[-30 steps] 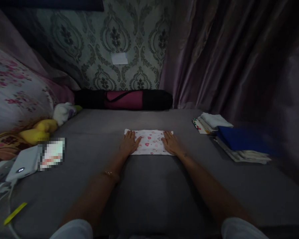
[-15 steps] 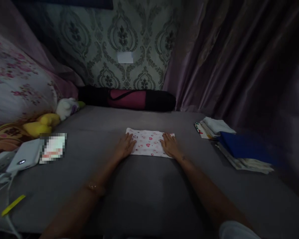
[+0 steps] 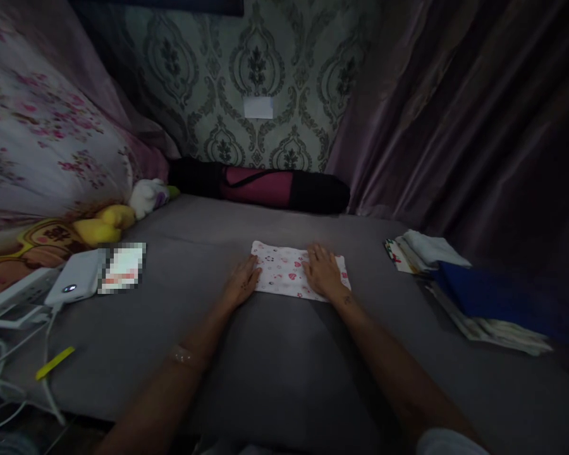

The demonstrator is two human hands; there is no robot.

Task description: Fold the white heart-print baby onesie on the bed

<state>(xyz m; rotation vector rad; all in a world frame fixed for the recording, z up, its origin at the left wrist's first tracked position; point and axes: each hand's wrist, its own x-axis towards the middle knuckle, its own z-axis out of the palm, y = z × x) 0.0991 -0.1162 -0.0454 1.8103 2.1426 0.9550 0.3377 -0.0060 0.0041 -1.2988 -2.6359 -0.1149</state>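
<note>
A folded white cloth (image 3: 281, 273) with pink hearts and small printed figures lies flat on the grey bed surface (image 3: 265, 366) in front of me. At its left edge rests my left hand (image 3: 242, 280), fingers stretched out and touching the fabric. My right hand (image 3: 323, 273) lies flat on the right part of the cloth, its fingers spread, covering some of the print. Neither hand grips anything.
To the right are folded white cloths (image 3: 431, 248) and a blue cloth (image 3: 488, 294) on a pile. A white power bank (image 3: 76, 276), cables, a yellow strip (image 3: 55, 363) and plush toys (image 3: 116, 221) lie left. A black-and-maroon long bag (image 3: 258, 187) lies against the wall.
My right hand has slid inward over the cloth, leaving its right edge showing. The left hand stays at the left edge. The whole view has shifted slightly, with most things appearing further right.
</note>
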